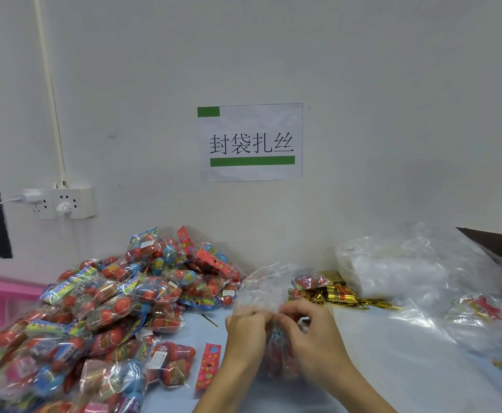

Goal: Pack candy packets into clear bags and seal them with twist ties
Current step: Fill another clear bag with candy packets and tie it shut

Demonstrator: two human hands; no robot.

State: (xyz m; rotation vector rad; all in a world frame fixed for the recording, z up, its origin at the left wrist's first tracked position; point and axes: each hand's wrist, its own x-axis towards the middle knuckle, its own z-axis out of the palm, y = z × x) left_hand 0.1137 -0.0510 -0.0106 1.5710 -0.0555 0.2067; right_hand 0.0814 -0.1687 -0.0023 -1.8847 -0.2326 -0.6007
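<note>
A clear bag (263, 289) holding candy packets stands on the table in front of me, its loose top sticking up above my hands. My left hand (243, 332) grips the bag's neck from the left. From the right, my right hand (312, 332) pinches the same neck with thumb and fingers. Red candy shows through the bag (276, 356) between my wrists. A pile of gold twist ties (337, 293) lies just behind my right hand. Whether a tie is on the neck is hidden by my fingers.
A big heap of candy packets (109, 308) fills the table's left side. A stack of clear bags (393, 269) sits at the back right, with loose bags (467, 317) nearby. A single gold tie (209, 320) and a red packet (208, 365) lie near my left hand. A pink stool (2, 296) stands far left.
</note>
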